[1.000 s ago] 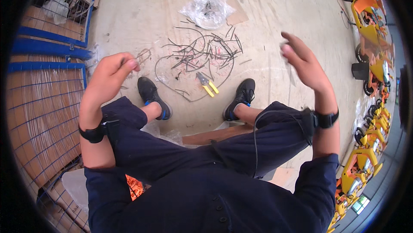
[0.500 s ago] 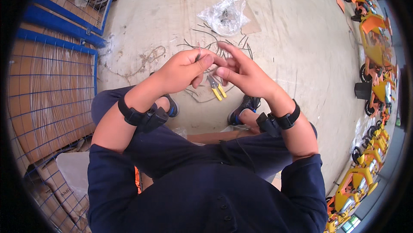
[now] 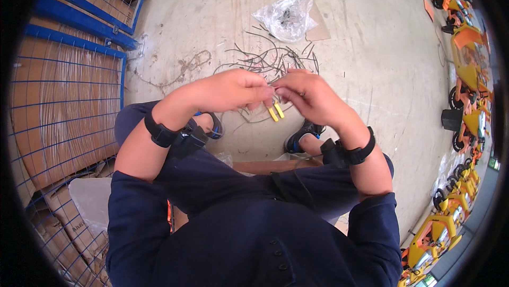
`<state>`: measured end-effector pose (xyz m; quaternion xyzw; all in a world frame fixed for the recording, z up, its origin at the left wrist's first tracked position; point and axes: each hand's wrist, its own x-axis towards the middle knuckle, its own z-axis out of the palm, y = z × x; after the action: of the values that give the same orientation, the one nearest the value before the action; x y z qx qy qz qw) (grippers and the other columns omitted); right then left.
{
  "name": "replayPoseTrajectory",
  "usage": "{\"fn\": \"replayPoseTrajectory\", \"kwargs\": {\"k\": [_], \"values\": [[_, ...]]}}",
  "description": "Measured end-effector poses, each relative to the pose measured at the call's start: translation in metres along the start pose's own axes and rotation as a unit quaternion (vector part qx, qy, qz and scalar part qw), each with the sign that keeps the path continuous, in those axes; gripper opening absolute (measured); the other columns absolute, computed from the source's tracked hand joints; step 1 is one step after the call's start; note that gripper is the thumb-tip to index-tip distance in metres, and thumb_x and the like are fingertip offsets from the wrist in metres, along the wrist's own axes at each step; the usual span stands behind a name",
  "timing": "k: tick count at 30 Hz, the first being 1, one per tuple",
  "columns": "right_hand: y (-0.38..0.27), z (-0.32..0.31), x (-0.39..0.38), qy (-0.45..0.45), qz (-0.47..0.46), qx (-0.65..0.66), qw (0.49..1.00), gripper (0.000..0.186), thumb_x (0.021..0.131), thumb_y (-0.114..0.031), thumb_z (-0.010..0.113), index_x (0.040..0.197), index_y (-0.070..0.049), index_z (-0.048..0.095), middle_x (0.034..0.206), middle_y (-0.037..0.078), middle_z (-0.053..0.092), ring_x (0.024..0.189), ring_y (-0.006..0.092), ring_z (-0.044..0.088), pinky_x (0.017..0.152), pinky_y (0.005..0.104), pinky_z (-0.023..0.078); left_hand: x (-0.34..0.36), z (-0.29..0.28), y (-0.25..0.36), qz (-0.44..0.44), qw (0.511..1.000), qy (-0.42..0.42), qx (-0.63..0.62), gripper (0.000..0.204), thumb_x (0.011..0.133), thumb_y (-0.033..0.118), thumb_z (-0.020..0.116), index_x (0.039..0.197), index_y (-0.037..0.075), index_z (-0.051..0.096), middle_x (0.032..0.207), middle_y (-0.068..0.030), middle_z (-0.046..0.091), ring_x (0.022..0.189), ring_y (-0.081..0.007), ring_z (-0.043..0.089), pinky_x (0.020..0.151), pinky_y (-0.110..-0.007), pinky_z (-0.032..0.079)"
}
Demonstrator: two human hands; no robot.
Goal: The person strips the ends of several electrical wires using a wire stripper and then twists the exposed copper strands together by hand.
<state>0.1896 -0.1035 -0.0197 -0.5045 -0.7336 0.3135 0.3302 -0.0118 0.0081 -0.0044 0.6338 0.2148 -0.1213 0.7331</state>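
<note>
Both hands meet in front of me, over the floor. My left hand (image 3: 236,92) is closed, its thumb and fingers pinching a thin wire, of which little shows between the fingertips. Against it, my right hand (image 3: 306,93) is closed too, its thumb and bent fingers pinching at the same spot. Just below the fingertips show the yellow handles of a hand cutter (image 3: 276,111) on the floor; the fingers hide its head. Beyond the hands lie many dark cut cables (image 3: 265,60), loosely scattered.
A clear plastic bag (image 3: 286,19) rests on a cardboard piece (image 3: 319,28) farther off. On the left stands a blue wire-mesh cage (image 3: 123,69) with wrapped cartons (image 3: 69,107). Yellow and orange wheeled machines (image 3: 466,64) line the right side. My shoes (image 3: 302,137) flank the work spot.
My right hand, open with fingers apart before, has closed and joined the left at the fingertips. The left has turned, and the wire end that stuck up from it is hidden.
</note>
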Motion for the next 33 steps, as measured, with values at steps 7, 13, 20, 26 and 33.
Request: {"fn": "replayPoseTrajectory", "kwargs": {"k": [7, 13, 20, 26, 33], "values": [[0.028, -0.058, -0.024, 0.059, 0.177, -0.034, 0.982, 0.013, 0.089, -0.010, 0.064, 0.091, 0.002, 0.066, 0.085, 0.009, 0.067, 0.081, 0.0165, 0.060, 0.073, 0.0297, 0.047, -0.017, -0.043, -0.016, 0.000, 0.980, 0.142, 0.143, 0.019, 0.095, 0.017, 0.055, 0.093, -0.001, 0.062, 0.074, -0.0003, 0.058, 0.069, -0.0086, 0.049, 0.063, -0.026, 0.042], [0.081, -0.090, -0.043, 0.071, 0.223, -0.056, 0.971, 0.017, 0.089, -0.017, 0.066, 0.089, -0.001, 0.068, 0.076, 0.007, 0.065, 0.070, 0.0127, 0.055, 0.064, 0.0281, 0.044, -0.029, -0.065, -0.025, 0.024, 0.866, 0.359, 0.348, 0.016, 0.090, 0.017, 0.059, 0.091, 0.001, 0.063, 0.071, -0.0177, 0.059, 0.065, -0.0310, 0.054, 0.063, -0.037, 0.044], [0.183, -0.047, -0.053, 0.220, 0.276, -0.075, 0.933, 0.025, 0.085, -0.021, 0.070, 0.098, 0.000, 0.067, 0.092, 0.014, 0.067, 0.085, 0.0228, 0.062, 0.078, 0.0325, 0.048, -0.026, -0.075, -0.024, 0.020, 0.838, 0.432, 0.334, 0.017, 0.090, 0.017, 0.060, 0.090, 0.001, 0.065, 0.071, -0.0188, 0.060, 0.065, -0.0306, 0.058, 0.062, -0.037, 0.046], [0.239, 0.087, -0.070, 0.254, 0.219, -0.299, 0.893, 0.036, 0.074, -0.011, 0.067, 0.107, -0.005, 0.055, 0.105, 0.019, 0.055, 0.100, 0.0379, 0.051, 0.084, 0.0460, 0.043, 0.003, -0.062, -0.050, -0.067, 0.854, 0.431, 0.283, 0.020, 0.089, 0.019, 0.060, 0.088, 0.001, 0.066, 0.066, -0.0178, 0.060, 0.059, -0.0290, 0.058, 0.057, -0.037, 0.045], [0.238, 0.237, -0.102, 0.070, 0.482, -0.150, 0.860, 0.045, 0.078, -0.022, 0.070, 0.113, -0.004, 0.048, 0.107, 0.018, 0.053, 0.104, 0.0346, 0.053, 0.083, 0.0455, 0.047, 0.025, -0.059, -0.074, -0.119, 0.861, 0.436, 0.233, 0.019, 0.088, 0.019, 0.060, 0.084, 0.000, 0.064, 0.062, -0.0152, 0.060, 0.055, -0.0261, 0.057, 0.054, -0.036, 0.044]]}}
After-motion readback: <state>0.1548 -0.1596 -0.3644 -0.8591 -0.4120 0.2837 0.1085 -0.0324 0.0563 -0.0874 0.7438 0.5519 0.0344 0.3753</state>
